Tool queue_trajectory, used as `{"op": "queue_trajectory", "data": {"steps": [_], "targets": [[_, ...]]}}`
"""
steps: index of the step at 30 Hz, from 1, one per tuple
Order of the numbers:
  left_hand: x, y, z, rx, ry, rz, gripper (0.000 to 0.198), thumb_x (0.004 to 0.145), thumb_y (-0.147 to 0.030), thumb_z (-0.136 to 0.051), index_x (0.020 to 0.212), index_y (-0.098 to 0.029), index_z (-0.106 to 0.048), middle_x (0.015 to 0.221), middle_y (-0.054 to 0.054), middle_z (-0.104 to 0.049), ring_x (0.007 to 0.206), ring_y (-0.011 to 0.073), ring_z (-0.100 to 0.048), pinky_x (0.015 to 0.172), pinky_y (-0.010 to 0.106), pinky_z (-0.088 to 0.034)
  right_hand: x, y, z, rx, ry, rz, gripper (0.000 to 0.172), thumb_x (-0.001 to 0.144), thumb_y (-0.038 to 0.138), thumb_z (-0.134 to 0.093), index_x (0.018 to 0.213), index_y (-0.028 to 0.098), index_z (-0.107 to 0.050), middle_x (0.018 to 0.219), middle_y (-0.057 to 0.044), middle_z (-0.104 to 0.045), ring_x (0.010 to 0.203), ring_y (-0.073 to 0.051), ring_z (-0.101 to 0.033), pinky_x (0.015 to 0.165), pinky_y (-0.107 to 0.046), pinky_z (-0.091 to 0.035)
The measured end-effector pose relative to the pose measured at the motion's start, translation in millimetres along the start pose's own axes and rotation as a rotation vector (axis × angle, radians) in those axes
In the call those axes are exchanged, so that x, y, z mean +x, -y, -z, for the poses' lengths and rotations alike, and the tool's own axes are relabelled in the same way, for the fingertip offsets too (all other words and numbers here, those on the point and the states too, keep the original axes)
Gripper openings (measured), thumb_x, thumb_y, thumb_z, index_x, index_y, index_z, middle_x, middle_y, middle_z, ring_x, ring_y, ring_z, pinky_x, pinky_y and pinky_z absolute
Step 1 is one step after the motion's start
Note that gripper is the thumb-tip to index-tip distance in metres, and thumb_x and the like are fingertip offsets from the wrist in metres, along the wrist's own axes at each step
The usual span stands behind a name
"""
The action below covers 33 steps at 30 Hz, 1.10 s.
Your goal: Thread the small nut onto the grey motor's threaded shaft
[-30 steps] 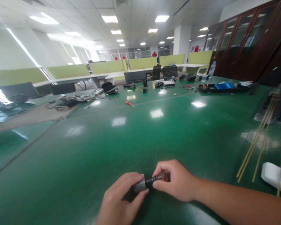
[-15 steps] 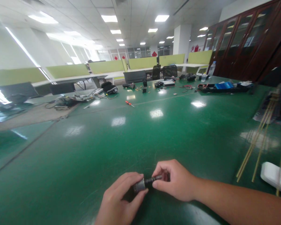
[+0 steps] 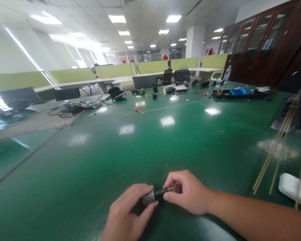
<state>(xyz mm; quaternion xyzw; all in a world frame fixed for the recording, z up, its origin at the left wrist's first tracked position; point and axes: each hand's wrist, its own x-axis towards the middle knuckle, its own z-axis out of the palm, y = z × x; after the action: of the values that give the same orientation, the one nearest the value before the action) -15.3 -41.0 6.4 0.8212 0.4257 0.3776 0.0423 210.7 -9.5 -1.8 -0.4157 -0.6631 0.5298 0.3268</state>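
Low over the green table (image 3: pixel 130 157), near its front edge, both hands are on one small metal part. My left hand (image 3: pixel 129 209) is closed round a short grey metal cylinder (image 3: pixel 149 197), thumb below and fingers above. From the cylinder's right end a thin dark ringed shaft (image 3: pixel 162 192) sticks out, and my right hand (image 3: pixel 187 192) pinches its far end between thumb and fingers. Cylinder and shaft meet in one line, tilted slightly up to the right. Whether they are fixed together I cannot tell. The shaft's tip is hidden in my right fingers.
Several thin yellowish rods (image 3: pixel 276 150) lie at the right, near a white rounded object (image 3: pixel 294 189). Farther off are a red screwdriver (image 3: pixel 138 110), a black tray with a blue item (image 3: pixel 240 92), a bottle (image 3: pixel 227 73) and a black pouch-like thing (image 3: pixel 117 94).
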Motion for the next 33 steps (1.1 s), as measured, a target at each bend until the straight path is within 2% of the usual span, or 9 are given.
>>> {"op": "queue_trajectory", "data": {"steps": [19, 33], "targets": [[1.2, -2.8, 0.8, 0.001, -0.041, 0.008, 0.017, 0.085, -0.024, -0.069, 0.101, -0.023, -0.070, 0.092, 0.003, -0.075, 0.081, 0.0176, -0.074, 0.074, 0.024, -0.062, 0.9, -3.0, 0.4, -0.001, 0.013, 0.010, 0.009, 0.075, 0.022, -0.071, 0.079, 0.016, -0.066, 0.062, 0.004, -0.059, 0.056, -0.010, -0.050, 0.055, -0.022, -0.038], [-1.2, -1.2, 2.1, -0.004, -0.018, 0.011, 0.019, 0.085, -0.023, -0.070, 0.104, -0.024, -0.069, 0.095, 0.003, -0.074, 0.084, 0.0168, -0.073, 0.076, 0.023, -0.061, 0.8, -3.5, -0.6, 0.022, 0.009, 0.015, 0.009, 0.074, 0.021, -0.071, 0.078, 0.016, -0.065, 0.061, 0.004, -0.057, 0.055, -0.010, -0.049, 0.055, -0.022, -0.037]]}}
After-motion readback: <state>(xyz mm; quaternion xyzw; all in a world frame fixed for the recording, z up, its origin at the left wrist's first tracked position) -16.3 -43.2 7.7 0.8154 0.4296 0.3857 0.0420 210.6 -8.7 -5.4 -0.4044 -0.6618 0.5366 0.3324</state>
